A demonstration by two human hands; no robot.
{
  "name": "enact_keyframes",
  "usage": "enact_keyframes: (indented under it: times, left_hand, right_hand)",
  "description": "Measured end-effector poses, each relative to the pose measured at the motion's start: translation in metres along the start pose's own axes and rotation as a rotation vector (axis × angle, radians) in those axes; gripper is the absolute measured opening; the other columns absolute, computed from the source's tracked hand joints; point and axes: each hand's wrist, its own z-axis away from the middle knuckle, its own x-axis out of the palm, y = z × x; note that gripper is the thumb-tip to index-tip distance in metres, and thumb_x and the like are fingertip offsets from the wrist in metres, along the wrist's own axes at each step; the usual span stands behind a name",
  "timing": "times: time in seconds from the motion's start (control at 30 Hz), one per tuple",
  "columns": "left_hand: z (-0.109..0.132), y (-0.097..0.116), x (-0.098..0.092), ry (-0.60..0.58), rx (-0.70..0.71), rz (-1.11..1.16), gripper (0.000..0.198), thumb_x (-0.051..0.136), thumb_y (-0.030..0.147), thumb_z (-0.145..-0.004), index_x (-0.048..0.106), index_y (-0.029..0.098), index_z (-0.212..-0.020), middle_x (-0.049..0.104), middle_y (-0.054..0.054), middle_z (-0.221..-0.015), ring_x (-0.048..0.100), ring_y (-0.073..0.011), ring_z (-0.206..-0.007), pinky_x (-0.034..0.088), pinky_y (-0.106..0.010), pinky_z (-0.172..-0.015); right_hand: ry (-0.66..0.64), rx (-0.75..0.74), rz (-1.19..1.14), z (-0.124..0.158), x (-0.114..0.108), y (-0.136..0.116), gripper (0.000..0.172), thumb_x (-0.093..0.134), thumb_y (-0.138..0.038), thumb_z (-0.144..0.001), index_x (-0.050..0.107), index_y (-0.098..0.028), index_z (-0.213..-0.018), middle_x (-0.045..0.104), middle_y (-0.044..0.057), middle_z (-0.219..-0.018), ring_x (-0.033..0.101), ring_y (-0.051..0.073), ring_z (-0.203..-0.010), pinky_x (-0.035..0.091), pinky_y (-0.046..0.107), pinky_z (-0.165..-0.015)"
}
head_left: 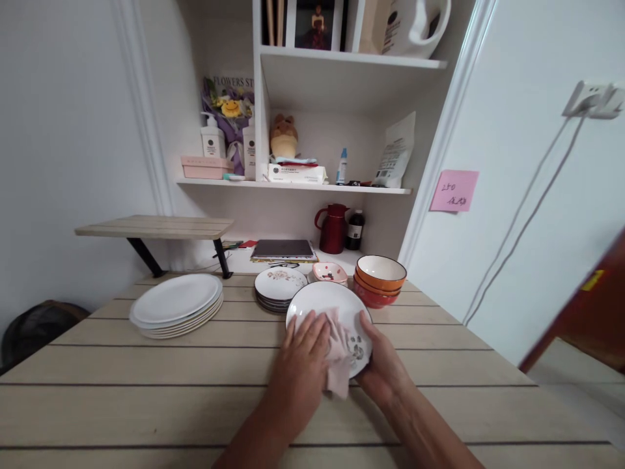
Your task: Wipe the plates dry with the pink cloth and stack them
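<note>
White shelving (258, 98) is filling the back; the slatted table (170, 371) is spreading before it. A wooden riser (153, 226) is standing on black legs at the far left edge. A stack of white plates (176, 299) is sitting in front of it.

The flowered plate (312, 296) is tilting toward the wearer at the table's middle, partly hiding the things behind. Right hand (378, 358): closing on its right rim, thumb on top, fingers beneath. Left hand (305, 342): lying nearly flat, fingers extended, pressing the pink cloth (338, 339) onto the plate; cannot tell whether it is gripping the cloth.

A bouquet (232, 117) is showing "FLOWERS ST", the rest being cut off by the upright panel. A white container (410, 29) on the upper shelf is bearing print too blurred to read; likewise the pouch (396, 153) below.

Orange and red bowls (381, 273) are nesting behind the plate, to the right; dark-rimmed small plates (280, 283) are stacking up behind, to the left. A pink dish (330, 272) is sitting between. Behind, a red jug (333, 228) is standing beside a dark bottle (355, 229), its white label illegible.

A pink note (454, 191) is sticking to the wall, reading "250" above an unclear scrawl. A blue-capped tube (342, 166) is standing on the middle shelf.
</note>
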Motion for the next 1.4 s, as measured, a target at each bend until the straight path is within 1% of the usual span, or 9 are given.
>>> enact_keyframes:
  times: [0.1,0.27,0.43,0.6,0.77,1.0,1.17,1.3,1.4]
  left_hand:
    - [0.001,0.003,0.001,0.011,0.054,0.017,0.058,0.047,0.017,-0.089,0.035,0.023,-0.145,0.037,-0.001,-0.153,0.026,-0.0199,-0.144,0.025,-0.048,-0.118]
    - [-0.002,-0.009,-0.009,0.04,-0.079,-0.025,0.056,0.048,0.023,-0.09,0.036,0.026,-0.145,0.039,0.001,-0.152,0.028,-0.0226,-0.143,0.028,-0.051,-0.116]
    - [-0.004,-0.015,-0.013,0.089,-0.196,-0.091,0.051,0.049,0.023,-0.09,0.043,0.019,-0.141,0.041,-0.005,-0.151,0.029,-0.0261,-0.143,0.03,-0.053,-0.114]
    - [-0.002,0.001,-0.012,0.07,-0.064,-0.074,0.051,0.048,0.025,-0.09,0.042,0.021,-0.14,0.039,-0.003,-0.152,0.029,-0.024,-0.143,0.026,-0.056,-0.116]
    - [0.0,0.01,-0.009,0.033,-0.043,-0.047,0.051,0.044,0.024,-0.092,0.04,0.022,-0.143,0.036,-0.001,-0.153,0.029,-0.0234,-0.142,0.027,-0.055,-0.116]
    - [-0.001,-0.005,-0.011,0.031,-0.164,-0.039,0.056,0.049,0.022,-0.088,0.039,0.024,-0.143,0.038,0.0,-0.152,0.027,-0.0251,-0.143,0.024,-0.056,-0.117]
    - [-0.003,-0.004,-0.018,0.098,-0.239,-0.103,0.057,0.048,0.017,-0.086,0.04,0.019,-0.142,0.037,-0.004,-0.153,0.026,-0.027,-0.144,0.025,-0.058,-0.116]
    - [-0.003,0.005,-0.022,0.129,-0.151,-0.1,0.057,0.049,0.016,-0.085,0.041,0.018,-0.141,0.037,-0.005,-0.153,0.027,-0.0272,-0.143,0.026,-0.058,-0.115]
    - [-0.002,0.007,-0.022,0.135,-0.112,-0.1,0.055,0.048,0.018,-0.088,0.04,0.02,-0.142,0.039,-0.004,-0.152,0.031,-0.0262,-0.142,0.023,-0.061,-0.115]
  right_hand:
    - [-0.021,0.061,0.013,0.001,0.004,0.015,0.044,0.064,-0.042,-0.084,0.064,-0.013,-0.117,0.076,0.009,-0.1,0.072,0.021,-0.085,0.052,0.036,-0.09]
    - [-0.119,0.107,0.011,0.004,0.01,0.036,0.047,0.063,-0.039,-0.086,0.058,-0.015,-0.127,0.073,0.01,-0.111,0.069,0.021,-0.1,0.049,0.035,-0.094]
    - [-0.027,0.101,0.015,0.001,0.004,0.021,0.053,0.061,-0.043,-0.086,0.057,-0.012,-0.128,0.074,0.013,-0.107,0.07,0.026,-0.097,0.05,0.042,-0.093]
    - [0.017,0.012,-0.015,0.005,0.006,0.002,0.055,0.057,-0.047,-0.087,0.057,-0.009,-0.128,0.075,0.014,-0.102,0.07,0.027,-0.097,0.05,0.041,-0.092]
    - [0.017,0.043,-0.012,0.011,0.014,0.012,0.05,0.057,-0.041,-0.089,0.056,-0.01,-0.129,0.075,0.013,-0.103,0.071,0.024,-0.091,0.052,0.037,-0.089]
    - [-0.091,0.134,0.03,0.008,0.014,0.033,0.051,0.058,-0.04,-0.088,0.055,-0.012,-0.131,0.072,0.013,-0.113,0.069,0.024,-0.099,0.049,0.039,-0.094]
    - [-0.094,0.125,-0.002,0.008,0.013,0.024,0.055,0.058,-0.042,-0.087,0.055,-0.009,-0.13,0.072,0.016,-0.111,0.068,0.026,-0.103,0.048,0.041,-0.096]
    - [-0.076,0.006,0.007,0.01,0.012,0.012,0.053,0.058,-0.042,-0.087,0.058,-0.009,-0.128,0.071,0.015,-0.113,0.067,0.028,-0.105,0.047,0.042,-0.098]
    - [-0.089,0.003,0.032,0.01,0.011,0.008,0.054,0.056,-0.046,-0.087,0.059,-0.009,-0.127,0.072,0.016,-0.111,0.067,0.029,-0.105,0.047,0.044,-0.098]
